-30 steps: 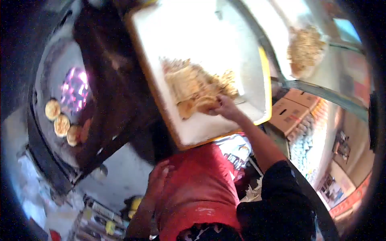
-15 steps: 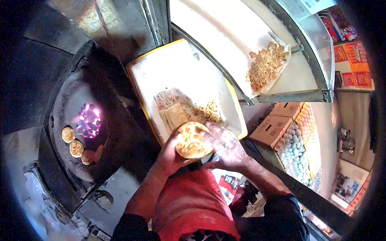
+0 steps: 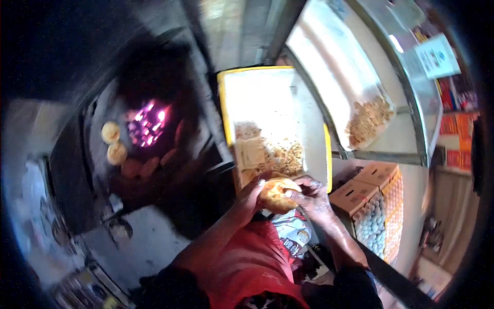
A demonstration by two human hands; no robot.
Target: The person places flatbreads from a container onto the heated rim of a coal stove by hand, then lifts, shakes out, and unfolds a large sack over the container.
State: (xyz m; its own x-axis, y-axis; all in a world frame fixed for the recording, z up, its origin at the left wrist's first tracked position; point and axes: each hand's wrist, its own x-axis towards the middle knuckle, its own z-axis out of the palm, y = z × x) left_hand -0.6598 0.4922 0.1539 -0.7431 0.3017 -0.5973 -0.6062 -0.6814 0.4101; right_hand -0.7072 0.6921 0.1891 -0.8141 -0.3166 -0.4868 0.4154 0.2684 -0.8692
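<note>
A round, golden-brown flatbread (image 3: 277, 196) is held between my two hands in front of the red apron. My left hand (image 3: 249, 194) grips its left side, thumb along the upper edge. My right hand (image 3: 313, 198) pinches the right edge, where the bread looks folded or parted; I cannot make out whether it is torn. Just beyond the hands stands a white bin with a yellow rim (image 3: 329, 149), holding crumbs (image 3: 285, 157) and pale flat bread pieces (image 3: 250, 152).
On the left, an oven has glowing coals (image 3: 148, 124) and several round breads (image 3: 117, 153) beside them. A glass-sided case (image 3: 378, 157) with a crumb heap (image 3: 368, 121) stands right of the bin. Cardboard boxes (image 3: 354, 196) and stacked eggs (image 3: 371, 224) are at the right.
The view has swung left, so the scene sits further right. My right hand, blurred and spread beside the bread before, now pinches its edge. The bread is tilted differently.
</note>
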